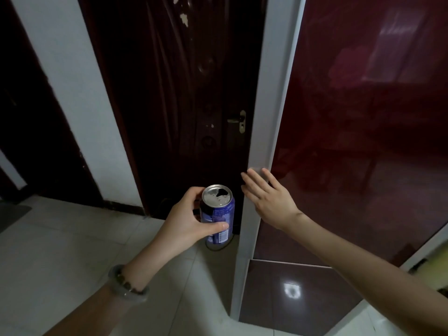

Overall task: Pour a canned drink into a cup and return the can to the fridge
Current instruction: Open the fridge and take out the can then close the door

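Observation:
My left hand (191, 219) grips a blue drink can (219, 214), held upright with its silver top opened. To its right stands the fridge, with a glossy dark red upper door (363, 141) and a white side edge (266, 117). My right hand (269, 200) is spread with fingers apart, its fingertips resting at the white edge of the red door. The door looks shut. A lower red door (303, 292) sits beneath it. No cup is in view.
A dark wooden door (184, 105) with a brass handle (238, 121) stands straight ahead, left of the fridge. A white wall strip (80, 105) lies further left. The floor (84, 251) is pale tile, with a dark mat (12, 214) at the far left.

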`<action>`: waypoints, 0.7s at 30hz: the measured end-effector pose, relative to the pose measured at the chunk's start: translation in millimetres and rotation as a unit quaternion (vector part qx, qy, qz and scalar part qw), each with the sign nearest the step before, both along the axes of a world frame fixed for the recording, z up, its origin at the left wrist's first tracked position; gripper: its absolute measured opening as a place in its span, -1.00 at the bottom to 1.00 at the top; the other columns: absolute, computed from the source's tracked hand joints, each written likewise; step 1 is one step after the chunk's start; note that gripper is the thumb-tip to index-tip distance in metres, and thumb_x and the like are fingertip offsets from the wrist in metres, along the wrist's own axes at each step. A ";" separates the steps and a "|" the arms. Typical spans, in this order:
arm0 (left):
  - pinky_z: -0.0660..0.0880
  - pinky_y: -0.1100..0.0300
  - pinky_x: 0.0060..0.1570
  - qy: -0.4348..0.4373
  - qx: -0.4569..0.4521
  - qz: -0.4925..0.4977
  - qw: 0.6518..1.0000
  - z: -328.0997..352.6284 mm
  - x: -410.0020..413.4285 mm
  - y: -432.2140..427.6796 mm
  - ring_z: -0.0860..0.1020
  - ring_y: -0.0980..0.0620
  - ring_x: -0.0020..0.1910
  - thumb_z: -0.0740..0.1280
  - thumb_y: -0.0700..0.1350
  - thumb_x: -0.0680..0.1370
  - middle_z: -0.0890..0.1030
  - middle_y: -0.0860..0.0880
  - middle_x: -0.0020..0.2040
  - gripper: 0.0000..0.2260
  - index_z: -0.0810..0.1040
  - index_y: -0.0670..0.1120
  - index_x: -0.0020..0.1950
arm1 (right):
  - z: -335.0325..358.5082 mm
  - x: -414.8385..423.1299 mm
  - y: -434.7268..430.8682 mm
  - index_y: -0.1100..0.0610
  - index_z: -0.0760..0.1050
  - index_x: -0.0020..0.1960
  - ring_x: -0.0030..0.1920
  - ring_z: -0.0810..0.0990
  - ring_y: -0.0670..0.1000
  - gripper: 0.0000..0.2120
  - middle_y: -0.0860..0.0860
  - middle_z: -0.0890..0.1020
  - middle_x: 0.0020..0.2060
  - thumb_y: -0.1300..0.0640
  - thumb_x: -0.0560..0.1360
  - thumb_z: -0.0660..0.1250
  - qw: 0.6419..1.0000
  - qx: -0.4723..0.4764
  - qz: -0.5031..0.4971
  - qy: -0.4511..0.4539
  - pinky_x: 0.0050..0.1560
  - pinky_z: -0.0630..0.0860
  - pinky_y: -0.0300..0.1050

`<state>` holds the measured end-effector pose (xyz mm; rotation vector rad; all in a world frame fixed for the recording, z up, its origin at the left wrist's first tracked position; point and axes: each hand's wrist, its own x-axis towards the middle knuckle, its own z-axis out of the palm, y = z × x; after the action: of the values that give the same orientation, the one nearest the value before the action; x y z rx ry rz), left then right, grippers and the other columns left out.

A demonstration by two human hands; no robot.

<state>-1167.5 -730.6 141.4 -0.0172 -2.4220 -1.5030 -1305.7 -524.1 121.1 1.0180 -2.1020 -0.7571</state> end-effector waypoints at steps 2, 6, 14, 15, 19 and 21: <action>0.52 0.21 0.04 0.000 -0.004 -0.007 1.000 0.8 -5.6 -3.5 0.56 0.29 0.03 0.62 -0.02 0.19 0.60 0.17 0.06 -0.40 0.44 0.10 0.15 | 1.4 -3.7 -1.6 0.07 0.36 0.40 0.48 0.19 0.14 -0.46 0.12 0.27 0.46 -0.01 0.43 0.28 1.000 0.007 -0.015 -0.009 0.44 0.05 0.18; 0.54 0.15 0.06 -0.003 0.000 -0.030 1.000 0.1 -12.9 -8.3 0.57 0.25 0.04 0.61 0.00 0.18 0.61 0.15 0.06 -0.41 0.44 0.12 0.13 | 3.1 -8.5 -6.3 0.07 0.28 0.45 0.50 0.10 0.14 -0.46 0.12 0.19 0.49 -0.01 0.49 0.21 0.998 0.012 -0.048 -0.030 0.44 -0.06 0.18; 0.53 0.10 0.10 -0.005 0.009 -0.051 0.999 2.6 -18.5 -15.8 0.56 0.25 0.06 0.58 0.10 0.15 0.61 0.16 0.06 -0.38 0.44 0.13 0.14 | 7.2 -22.5 -18.1 0.12 0.00 0.53 0.51 -0.21 0.18 -0.45 0.14 -0.10 0.53 0.05 0.57 0.03 0.990 0.024 -0.103 -0.091 0.38 -0.38 0.18; 0.53 0.11 0.10 -0.004 0.006 -0.053 0.999 3.2 -19.1 -16.7 0.55 0.27 0.05 0.58 0.10 0.15 0.60 0.18 0.06 -0.39 0.44 0.14 0.14 | 6.7 -22.3 -18.4 0.12 0.01 0.53 0.51 -0.21 0.18 -0.44 0.15 -0.10 0.53 0.05 0.57 0.03 0.990 0.023 -0.105 -0.094 0.38 -0.38 0.18; 0.53 0.11 0.10 -0.001 0.001 -0.059 0.998 4.9 -22.5 -18.4 0.55 0.27 0.06 0.56 0.15 0.14 0.60 0.18 0.06 -0.38 0.44 0.15 0.14 | 4.3 -22.5 -20.0 0.12 0.04 0.52 0.51 -0.19 0.18 -0.44 0.15 -0.08 0.53 0.06 0.56 0.05 0.988 0.016 -0.108 -0.109 0.38 -0.39 0.19; 0.53 0.07 0.11 0.001 0.001 -0.063 0.998 5.0 -24.4 -18.4 0.55 0.25 0.07 0.56 0.14 0.14 0.60 0.16 0.06 -0.38 0.44 0.13 0.14 | 3.9 -21.7 -23.3 0.12 0.04 0.52 0.51 -0.19 0.17 -0.42 0.16 -0.07 0.53 0.08 0.54 0.09 0.986 -0.010 -0.095 -0.138 0.38 -0.41 0.16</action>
<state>-1191.9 -748.9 146.4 -0.1743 -2.4589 -1.5565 -1327.4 -547.4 125.0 0.9652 -2.4676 -0.7189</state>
